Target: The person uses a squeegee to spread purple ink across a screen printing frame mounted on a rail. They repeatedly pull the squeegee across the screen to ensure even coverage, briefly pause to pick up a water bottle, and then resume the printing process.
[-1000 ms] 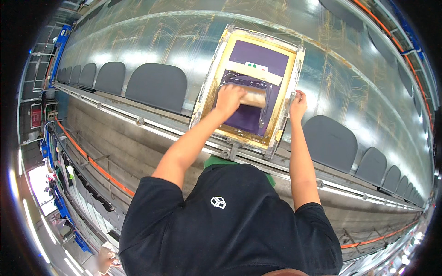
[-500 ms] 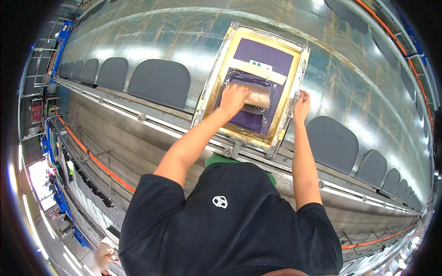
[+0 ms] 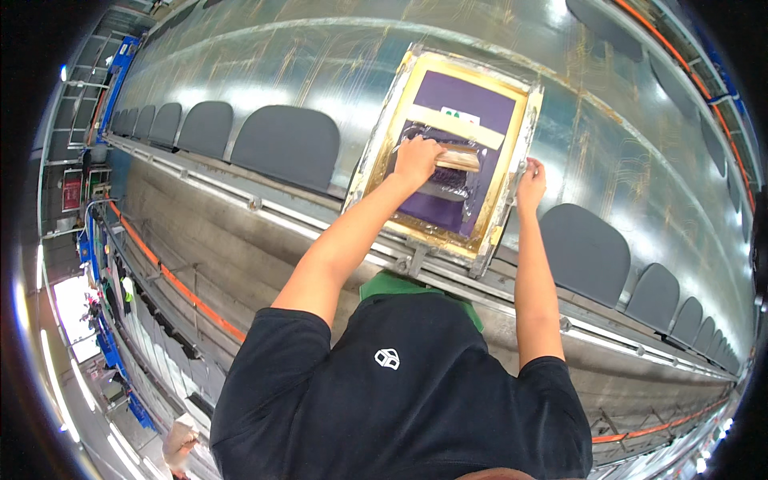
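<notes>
On the long metal table (image 3: pixel 352 80) lie grey panels (image 3: pixel 286 146). The wooden squeegee (image 3: pixel 461 159) is inside the screen frame (image 3: pixel 526 120), long axis crosswise; the left hand (image 3: pixel 418 162) closes around its left end. The right hand (image 3: pixel 530 189), farther, is at the frame's right edge; whether it pinches, I cannot tell.

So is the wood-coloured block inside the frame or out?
Inside: the yellow-edged frame surrounds the wood-coloured block, which the left hand grips.
</notes>
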